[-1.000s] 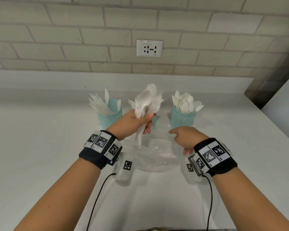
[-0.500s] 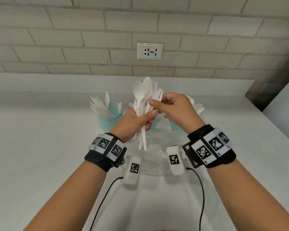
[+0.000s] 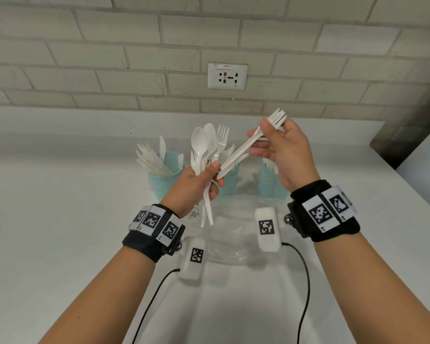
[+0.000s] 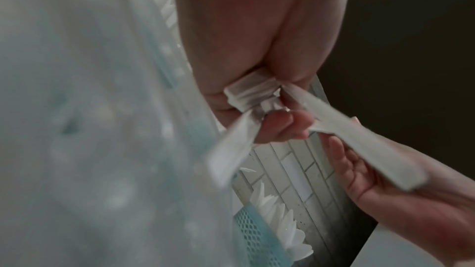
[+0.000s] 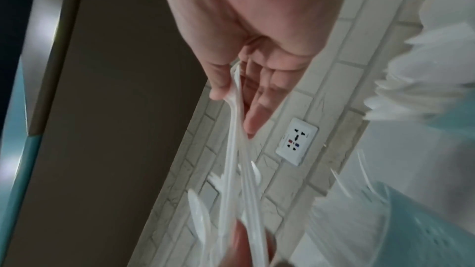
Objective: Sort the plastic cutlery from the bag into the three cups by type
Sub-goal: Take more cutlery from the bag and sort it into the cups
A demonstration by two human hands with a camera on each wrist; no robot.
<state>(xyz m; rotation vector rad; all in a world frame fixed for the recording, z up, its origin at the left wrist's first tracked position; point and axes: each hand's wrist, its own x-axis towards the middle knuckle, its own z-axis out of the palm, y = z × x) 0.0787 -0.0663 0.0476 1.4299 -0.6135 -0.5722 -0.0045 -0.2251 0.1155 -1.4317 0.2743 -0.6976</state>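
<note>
My left hand (image 3: 210, 173) grips a bunch of white plastic cutlery (image 3: 206, 147), spoons and forks standing upright, above the clear bag (image 3: 231, 234). My right hand (image 3: 267, 139) pinches white forks (image 3: 251, 142) near their heads, drawn out to the right, handles still slanting down to the bunch. In the left wrist view the handles (image 4: 246, 94) show clamped in my fingers. Three teal mesh cups stand behind: the left cup (image 3: 165, 177) holds knives, the middle cup (image 3: 230, 180) is largely hidden, the right cup (image 3: 271, 182) is half hidden by my right hand.
A white counter (image 3: 60, 219) runs to a brick wall with a socket (image 3: 227, 76). The counter's right edge (image 3: 407, 184) drops off beside a dark gap. Wrist camera cables (image 3: 305, 281) trail toward me.
My right hand rose from the bag to the bunch, pinched forks and pulled them up and to the right. My left hand stayed holding the bunch, slightly raised.
</note>
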